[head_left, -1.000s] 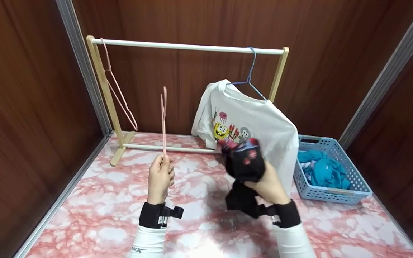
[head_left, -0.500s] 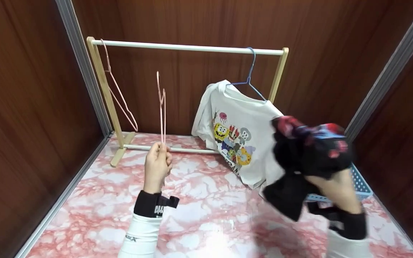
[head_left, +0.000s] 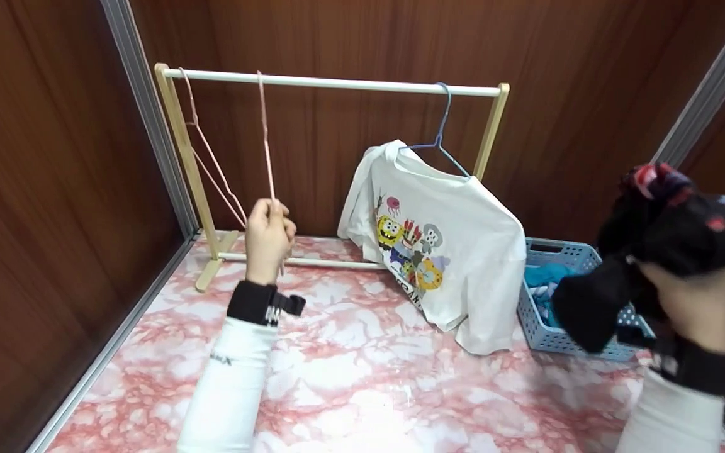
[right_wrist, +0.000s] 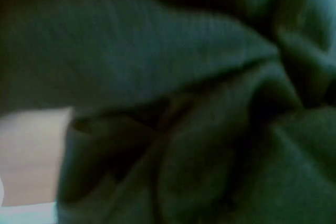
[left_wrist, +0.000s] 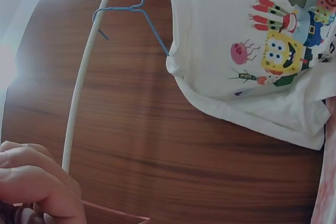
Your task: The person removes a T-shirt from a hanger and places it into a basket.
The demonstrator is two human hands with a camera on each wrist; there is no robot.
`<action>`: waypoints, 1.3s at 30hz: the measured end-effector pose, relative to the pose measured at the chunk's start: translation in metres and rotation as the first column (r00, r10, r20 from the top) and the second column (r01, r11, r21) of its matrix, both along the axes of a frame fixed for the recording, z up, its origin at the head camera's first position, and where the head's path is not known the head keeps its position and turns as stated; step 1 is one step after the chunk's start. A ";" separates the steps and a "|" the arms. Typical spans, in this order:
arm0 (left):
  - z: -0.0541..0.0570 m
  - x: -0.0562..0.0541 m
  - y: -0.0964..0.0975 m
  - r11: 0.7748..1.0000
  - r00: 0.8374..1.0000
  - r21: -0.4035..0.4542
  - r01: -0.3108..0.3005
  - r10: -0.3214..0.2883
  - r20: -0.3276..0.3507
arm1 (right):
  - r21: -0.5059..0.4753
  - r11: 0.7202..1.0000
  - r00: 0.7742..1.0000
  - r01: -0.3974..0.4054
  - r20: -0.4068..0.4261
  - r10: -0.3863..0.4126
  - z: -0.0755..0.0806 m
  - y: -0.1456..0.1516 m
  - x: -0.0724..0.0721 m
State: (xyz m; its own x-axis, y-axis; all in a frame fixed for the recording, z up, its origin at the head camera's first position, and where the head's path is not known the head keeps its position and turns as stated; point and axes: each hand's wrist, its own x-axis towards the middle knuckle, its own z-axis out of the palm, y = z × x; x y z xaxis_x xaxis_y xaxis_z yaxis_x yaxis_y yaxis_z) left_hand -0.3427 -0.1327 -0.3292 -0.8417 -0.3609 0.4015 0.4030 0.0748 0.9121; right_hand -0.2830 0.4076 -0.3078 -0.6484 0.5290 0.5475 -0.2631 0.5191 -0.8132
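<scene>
My left hand (head_left: pixel 268 236) grips a pink clothes hanger (head_left: pixel 267 151) seen nearly edge-on. Its hook overlaps the rack's white rail (head_left: pixel 350 82) in the head view. Curled fingers (left_wrist: pixel 42 182) show at the lower left of the left wrist view. At the far right, my right hand (head_left: pixel 696 299) holds a bunched black garment (head_left: pixel 671 233) with red and blue print, in front of the basket's right side. Dark folds of this cloth (right_wrist: pixel 173 77) fill the right wrist view and hide the fingers there.
A second pink hanger (head_left: pixel 208 148) hangs at the rail's left end. Toward the right, a white printed shirt (head_left: pixel 457 233) hangs on a blue hanger (head_left: pixel 439 135). Beside it a blue basket (head_left: pixel 542 336) holds teal clothing (head_left: pixel 548 275). Wooden walls enclose the marbled tabletop (head_left: pixel 337 352).
My left hand has raised the pink hanger up to the rail, moving slightly left. My right hand has carried the bunched black garment far to the right, from in front of the shirt.
</scene>
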 end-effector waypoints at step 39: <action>0.035 -0.074 -0.073 0.992 0.927 0.044 -0.118 0.094 0.362 | 0.403 0.732 0.599 -0.550 0.801 0.009 -0.135 0.038 -0.138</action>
State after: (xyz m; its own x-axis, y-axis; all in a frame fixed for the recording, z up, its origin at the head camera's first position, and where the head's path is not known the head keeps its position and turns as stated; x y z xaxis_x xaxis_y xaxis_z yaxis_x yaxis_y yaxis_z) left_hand -0.4165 -0.2060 -0.2943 -0.8806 -0.4709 0.0533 0.0412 0.0359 0.9985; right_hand -0.4213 0.4454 -0.4424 -0.9980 0.0083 -0.0633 0.0307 0.9318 -0.3616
